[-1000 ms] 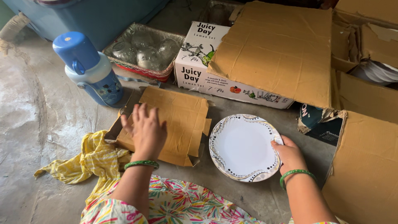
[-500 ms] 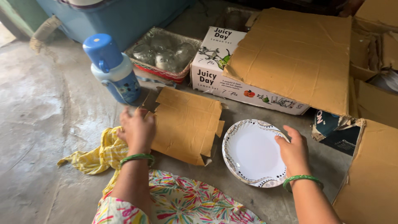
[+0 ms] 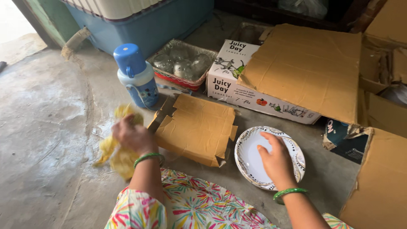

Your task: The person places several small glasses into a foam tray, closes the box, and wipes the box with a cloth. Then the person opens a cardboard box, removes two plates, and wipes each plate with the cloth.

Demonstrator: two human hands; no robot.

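My left hand (image 3: 132, 136) grips a yellow checked cloth (image 3: 114, 153) and holds it bunched up above the concrete floor, left of a flat brown cardboard box (image 3: 197, 127). My right hand (image 3: 276, 160) lies palm down on a white plate (image 3: 292, 146) with a dotted black and gold border, which rests on the floor right of the flat box. Both wrists wear green bangles.
A blue flask (image 3: 136, 75) stands behind the flat box. Further back are a foil-wrapped tray of glass bowls (image 3: 180, 63), a white printed carton (image 3: 231, 82) under a large cardboard sheet (image 3: 305, 68), a blue tub (image 3: 144, 25) and cardboard boxes (image 3: 377, 182) at right.
My left hand left the flat box, took hold of the yellow cloth and lifted it off the floor. My right hand moved from the plate's right rim onto its middle.
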